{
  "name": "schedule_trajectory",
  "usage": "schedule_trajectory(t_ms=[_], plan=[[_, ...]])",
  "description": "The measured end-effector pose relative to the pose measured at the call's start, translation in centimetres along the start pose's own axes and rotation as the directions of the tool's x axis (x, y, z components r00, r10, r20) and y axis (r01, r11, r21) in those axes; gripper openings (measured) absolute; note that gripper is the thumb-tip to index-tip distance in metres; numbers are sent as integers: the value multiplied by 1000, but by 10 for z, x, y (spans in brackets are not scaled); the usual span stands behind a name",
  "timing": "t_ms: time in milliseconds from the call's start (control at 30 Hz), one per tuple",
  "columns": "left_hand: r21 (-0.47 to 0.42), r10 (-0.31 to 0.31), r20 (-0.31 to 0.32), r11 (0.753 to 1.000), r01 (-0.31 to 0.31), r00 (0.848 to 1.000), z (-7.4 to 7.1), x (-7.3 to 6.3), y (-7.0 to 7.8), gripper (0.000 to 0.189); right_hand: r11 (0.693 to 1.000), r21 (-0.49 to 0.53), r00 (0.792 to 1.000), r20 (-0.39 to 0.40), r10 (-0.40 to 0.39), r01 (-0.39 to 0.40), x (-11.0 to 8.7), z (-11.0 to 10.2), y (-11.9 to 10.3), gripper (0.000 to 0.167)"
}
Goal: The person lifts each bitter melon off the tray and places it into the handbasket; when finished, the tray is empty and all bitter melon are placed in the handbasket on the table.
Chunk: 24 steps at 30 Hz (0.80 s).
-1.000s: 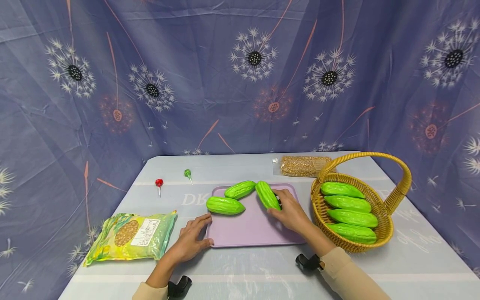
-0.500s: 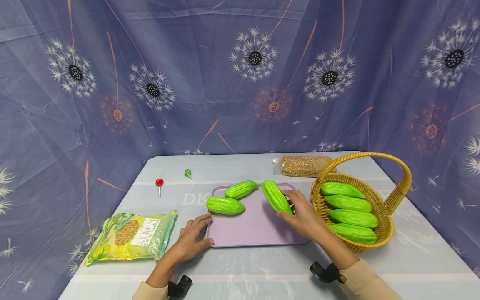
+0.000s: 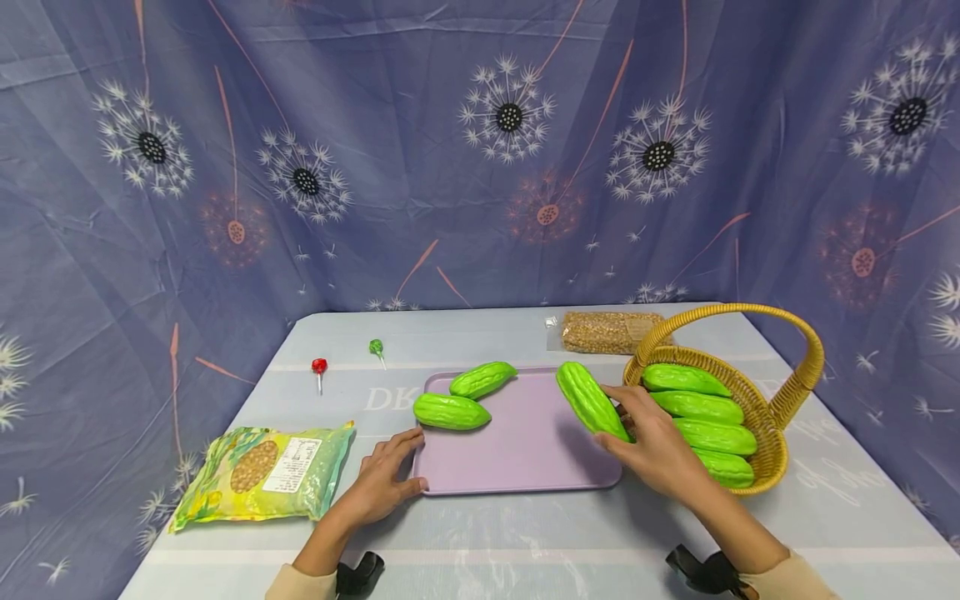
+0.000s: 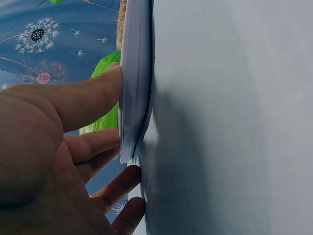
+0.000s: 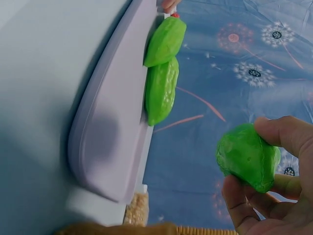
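My right hand (image 3: 654, 437) grips a bright green bitter melon (image 3: 591, 400), thumb on one side and fingers on the other. In the right wrist view the held bitter melon (image 5: 247, 156) shows end-on, raised above the lilac tray (image 5: 115, 112). Two more bitter melons lie on the left part of the tray (image 3: 517, 467), one in front (image 3: 450, 412) and one behind (image 3: 482, 379). At the tray's left edge rests my left hand (image 3: 386, 479); in the left wrist view its thumb and fingertips touch the rim (image 4: 134, 88), fingers loosely extended.
Right of the tray stands a wicker basket (image 3: 776, 467) with a tall handle, several bitter melons inside. A bag of grains (image 3: 607, 332) lies behind. To the left are a yellow-green packet (image 3: 262, 475), a red lollipop (image 3: 319, 367) and a green lollipop (image 3: 377, 347).
My right hand has lifted the bitter melon off the tray and carried it rightward, toward the basket. The left hand and the two other bitter melons on the tray stay in place.
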<state>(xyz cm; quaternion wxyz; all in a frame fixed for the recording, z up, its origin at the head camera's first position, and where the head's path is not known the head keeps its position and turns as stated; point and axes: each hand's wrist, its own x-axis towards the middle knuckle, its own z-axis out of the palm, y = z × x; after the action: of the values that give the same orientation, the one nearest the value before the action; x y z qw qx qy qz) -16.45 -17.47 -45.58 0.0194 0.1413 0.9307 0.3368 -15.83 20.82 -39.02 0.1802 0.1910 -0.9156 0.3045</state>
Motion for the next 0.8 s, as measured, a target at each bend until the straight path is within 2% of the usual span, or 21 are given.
schedule_trajectory(t_ms=[333, 800], plan=[[-1, -1, 4, 1000, 1, 1000, 0, 0, 1, 58, 991, -130, 1000, -23, 7, -10, -23, -27, 9, 66], [6, -5, 7, 1000, 5, 1000, -1, 0, 3, 58, 983, -168, 997, -53, 61, -69, -53, -57, 27, 67]])
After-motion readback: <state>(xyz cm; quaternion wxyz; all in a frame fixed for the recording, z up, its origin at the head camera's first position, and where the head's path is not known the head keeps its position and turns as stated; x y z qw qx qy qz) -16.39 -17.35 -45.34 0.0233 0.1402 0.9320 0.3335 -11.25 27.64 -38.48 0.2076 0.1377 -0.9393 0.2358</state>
